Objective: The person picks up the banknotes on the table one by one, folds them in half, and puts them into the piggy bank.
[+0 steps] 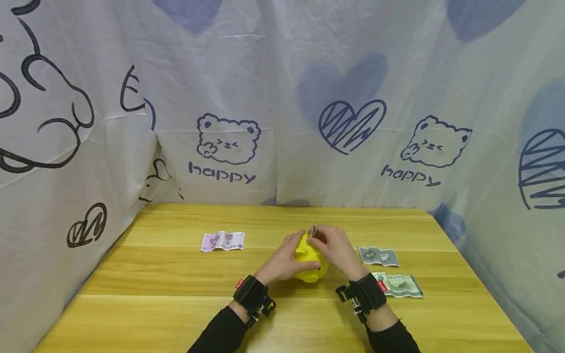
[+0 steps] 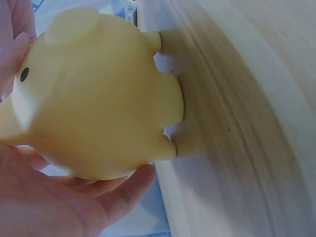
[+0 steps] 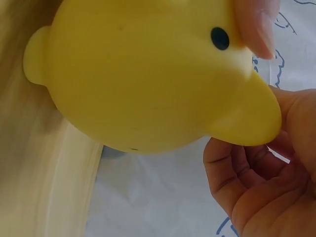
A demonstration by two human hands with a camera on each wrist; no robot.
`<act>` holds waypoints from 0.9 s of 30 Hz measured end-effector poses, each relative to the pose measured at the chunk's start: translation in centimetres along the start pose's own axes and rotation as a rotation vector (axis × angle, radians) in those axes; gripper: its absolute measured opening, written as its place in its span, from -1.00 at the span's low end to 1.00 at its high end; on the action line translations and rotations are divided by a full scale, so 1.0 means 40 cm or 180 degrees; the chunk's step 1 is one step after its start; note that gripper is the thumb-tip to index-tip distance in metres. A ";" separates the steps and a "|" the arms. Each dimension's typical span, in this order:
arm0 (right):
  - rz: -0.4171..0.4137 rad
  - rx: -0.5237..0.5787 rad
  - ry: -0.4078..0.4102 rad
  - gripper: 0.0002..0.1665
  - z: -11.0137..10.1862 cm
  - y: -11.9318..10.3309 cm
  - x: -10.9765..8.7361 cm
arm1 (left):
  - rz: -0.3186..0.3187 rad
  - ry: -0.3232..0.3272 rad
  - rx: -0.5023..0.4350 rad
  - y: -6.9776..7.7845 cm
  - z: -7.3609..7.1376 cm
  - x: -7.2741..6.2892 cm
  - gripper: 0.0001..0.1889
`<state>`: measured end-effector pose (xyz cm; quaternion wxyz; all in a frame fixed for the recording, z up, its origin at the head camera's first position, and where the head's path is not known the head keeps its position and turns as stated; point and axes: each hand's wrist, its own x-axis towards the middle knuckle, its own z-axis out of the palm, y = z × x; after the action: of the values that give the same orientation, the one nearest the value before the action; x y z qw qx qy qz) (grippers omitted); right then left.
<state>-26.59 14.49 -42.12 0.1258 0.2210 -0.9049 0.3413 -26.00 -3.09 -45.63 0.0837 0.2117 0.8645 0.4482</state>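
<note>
A yellow pig-shaped piggy bank point(image 1: 309, 267) with small black eyes stands on the wooden table between both hands. My left hand point(image 1: 284, 260) grips its side, the thumb lying across the face near an eye; in the left wrist view the fingers of this hand point(image 2: 59, 202) curve along the body. At the top of the pig, my right hand point(image 1: 337, 247) pinches a small folded banknote point(image 1: 314, 230). The right wrist view shows the right hand point(image 3: 276, 192) with curled fingers behind the ear point(image 3: 247, 118), which hides the note. Whether the note is inside a slot I cannot tell.
A purple banknote point(image 1: 222, 241) lies left of the pig. To the right lie a grey-green banknote point(image 1: 378, 256) and a green banknote point(image 1: 403, 286), the latter partly behind the right wrist strap. A patterned cloth point(image 1: 282, 162) hangs behind the table point(image 1: 167, 279) and along its sides.
</note>
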 end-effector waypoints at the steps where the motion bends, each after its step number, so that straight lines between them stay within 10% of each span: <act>1: 0.0001 0.0000 0.0005 -0.92 0.000 0.001 0.000 | -0.0005 -0.0002 0.0001 0.000 0.000 0.000 0.03; 27: 0.0055 0.0287 0.0440 -0.66 -0.001 -0.003 -0.005 | -0.0025 -0.0019 -0.0013 0.005 -0.002 -0.004 0.04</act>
<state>-26.37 14.51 -42.09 0.1749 0.1944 -0.8797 0.3972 -25.83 -3.10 -45.43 0.0885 0.2095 0.8641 0.4491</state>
